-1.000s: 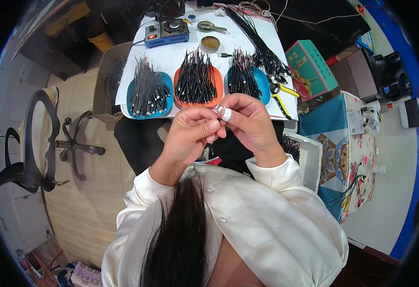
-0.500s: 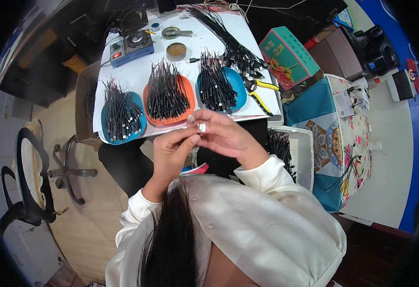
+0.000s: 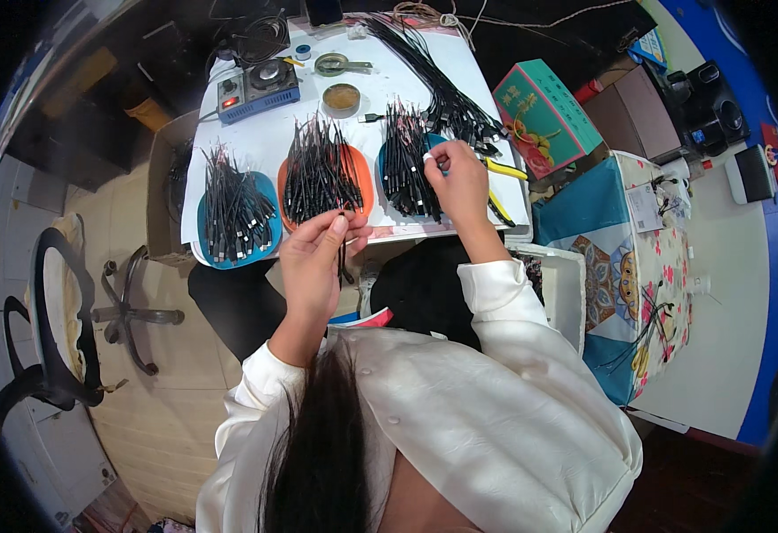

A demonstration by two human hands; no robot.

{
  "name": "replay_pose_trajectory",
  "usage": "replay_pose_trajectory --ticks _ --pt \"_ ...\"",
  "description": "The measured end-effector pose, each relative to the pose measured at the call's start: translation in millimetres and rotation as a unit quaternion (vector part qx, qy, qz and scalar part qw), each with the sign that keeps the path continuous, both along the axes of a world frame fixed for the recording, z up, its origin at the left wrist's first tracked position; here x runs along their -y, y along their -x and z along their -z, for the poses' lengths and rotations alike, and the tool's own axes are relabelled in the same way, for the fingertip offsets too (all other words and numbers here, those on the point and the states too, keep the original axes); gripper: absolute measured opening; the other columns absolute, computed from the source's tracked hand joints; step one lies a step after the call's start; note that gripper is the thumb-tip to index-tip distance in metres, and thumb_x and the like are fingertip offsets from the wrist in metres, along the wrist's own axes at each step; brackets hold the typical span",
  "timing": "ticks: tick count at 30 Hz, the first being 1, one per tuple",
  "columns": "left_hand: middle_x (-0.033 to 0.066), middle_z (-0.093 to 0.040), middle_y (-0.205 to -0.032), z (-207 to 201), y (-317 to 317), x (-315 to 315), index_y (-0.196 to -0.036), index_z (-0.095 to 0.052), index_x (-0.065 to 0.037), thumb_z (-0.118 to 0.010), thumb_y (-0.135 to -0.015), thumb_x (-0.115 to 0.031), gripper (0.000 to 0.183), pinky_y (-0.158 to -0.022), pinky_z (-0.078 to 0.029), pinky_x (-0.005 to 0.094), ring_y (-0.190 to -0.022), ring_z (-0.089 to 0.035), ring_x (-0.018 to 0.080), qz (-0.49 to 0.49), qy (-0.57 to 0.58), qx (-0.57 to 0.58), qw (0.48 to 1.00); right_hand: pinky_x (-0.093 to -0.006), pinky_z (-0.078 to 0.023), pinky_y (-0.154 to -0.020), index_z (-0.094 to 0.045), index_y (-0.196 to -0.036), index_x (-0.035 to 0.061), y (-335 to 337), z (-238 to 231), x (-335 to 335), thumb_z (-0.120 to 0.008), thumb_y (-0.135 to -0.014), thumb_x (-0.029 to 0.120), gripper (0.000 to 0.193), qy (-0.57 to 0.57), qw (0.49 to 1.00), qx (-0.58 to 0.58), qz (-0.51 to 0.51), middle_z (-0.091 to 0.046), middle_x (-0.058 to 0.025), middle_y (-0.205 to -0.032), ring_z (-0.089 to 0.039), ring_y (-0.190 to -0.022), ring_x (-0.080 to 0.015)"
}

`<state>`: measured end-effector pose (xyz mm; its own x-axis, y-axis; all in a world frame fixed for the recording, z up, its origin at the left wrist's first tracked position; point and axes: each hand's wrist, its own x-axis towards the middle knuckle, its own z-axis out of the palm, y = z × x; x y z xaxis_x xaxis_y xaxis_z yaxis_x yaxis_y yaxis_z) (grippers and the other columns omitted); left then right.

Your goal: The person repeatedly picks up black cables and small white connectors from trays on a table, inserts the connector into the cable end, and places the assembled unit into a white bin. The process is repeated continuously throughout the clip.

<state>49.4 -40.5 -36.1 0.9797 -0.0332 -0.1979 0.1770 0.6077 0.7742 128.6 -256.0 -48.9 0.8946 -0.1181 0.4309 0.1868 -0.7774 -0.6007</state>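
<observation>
My left hand (image 3: pixel 316 258) is closed in a pinch on a short black cable (image 3: pixel 343 258), which hangs down from the fingertips in front of the table edge. My right hand (image 3: pixel 462 185) reaches over the right blue tray (image 3: pixel 437 140), its fingers curled together beside the bundle of black cables (image 3: pixel 404 169) there. Whatever those fingers pinch is hidden. White wrapping shows on a right fingertip. An orange tray (image 3: pixel 360 169) in the middle and a left blue tray (image 3: pixel 265 186) bear more black cables with thin bare ends.
On the white table stand a blue soldering-type heater box (image 3: pixel 259 96), a round tin (image 3: pixel 341 100) and a pile of long black cables (image 3: pixel 451 107). Yellow-handled pliers (image 3: pixel 504 169) lie by my right hand. A green box (image 3: pixel 544 115) is to the right, a white bin (image 3: pixel 568 284) below it.
My hands have parted. The right has moved forward and right to the right blue tray; the left stays low, now with a black cable visible in its pinch. The view has shifted slightly.
</observation>
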Motion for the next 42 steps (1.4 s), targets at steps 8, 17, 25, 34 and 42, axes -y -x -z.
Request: replay_pose_trajectory --ticks 8,17,25,34,42 --pt "0.0202 -0.066 -0.104 -26.6 -12.8 21.7 -0.108 -0.059 0.006 -0.057 -0.093 -0.008 0.020 -0.083 -0.056 0.0351 -0.096 -0.067 0.0292 -0.051 0.110 0.052 0.991 -0.0310 -0.049 -0.057 -0.056 -0.083 0.0026 74.8 -57.0 -61.9 -0.069 -0.073 0.002 0.016 -0.114 0.990 0.030 -0.080 -0.056 -0.0087 -0.077 -0.061 -0.063 -0.0198" --pt "0.0203 -0.067 -0.099 -38.1 8.0 13.6 -0.107 -0.060 0.007 -0.054 -0.094 -0.006 0.019 -0.084 -0.055 0.0357 -0.094 -0.067 0.0284 -0.040 0.094 0.073 0.992 -0.0293 -0.049 -0.053 -0.054 -0.087 0.0022 103.7 -53.2 -86.6 -0.068 -0.074 0.001 0.019 -0.099 0.982 0.060 -0.150 -0.055 -0.0090 -0.082 -0.059 -0.061 -0.0212" --pt "0.0151 -0.069 -0.089 -33.9 14.7 7.2 -0.104 -0.064 0.005 -0.059 -0.091 -0.004 0.016 -0.078 -0.055 0.0299 -0.084 -0.068 0.0211 -0.047 0.041 0.130 0.990 -0.0244 -0.048 -0.052 -0.062 -0.090 0.0035 98.8 -65.8 -69.1 -0.070 -0.076 0.002 0.017 -0.157 0.963 -0.003 -0.218 -0.060 -0.0062 -0.088 -0.061 -0.067 -0.0127" --pt "0.0119 -0.069 -0.087 -35.1 19.3 7.8 -0.103 -0.065 0.005 -0.060 -0.091 -0.006 0.017 -0.069 -0.052 0.0240 -0.077 -0.066 0.0148 0.014 0.008 0.125 0.992 -0.0179 -0.045 -0.058 -0.065 -0.090 -0.0021 74.6 -80.5 -60.3 -0.065 -0.083 -0.001 0.007 -0.355 0.884 -0.084 -0.294 -0.060 -0.0039 -0.087 -0.057 -0.070 -0.0057" --pt "0.0097 -0.065 -0.079 -30.3 14.7 1.9 -0.102 -0.064 0.006 -0.057 -0.092 -0.006 0.016 -0.055 -0.042 0.0202 -0.059 -0.052 0.0099 0.088 0.083 0.105 0.987 -0.0195 -0.046 -0.063 -0.063 -0.093 -0.0011 73.3 -68.1 -62.5 -0.066 -0.086 0.004 0.010 -0.478 0.813 -0.122 -0.309 -0.060 -0.0035 -0.087 -0.059 -0.072 -0.0070"
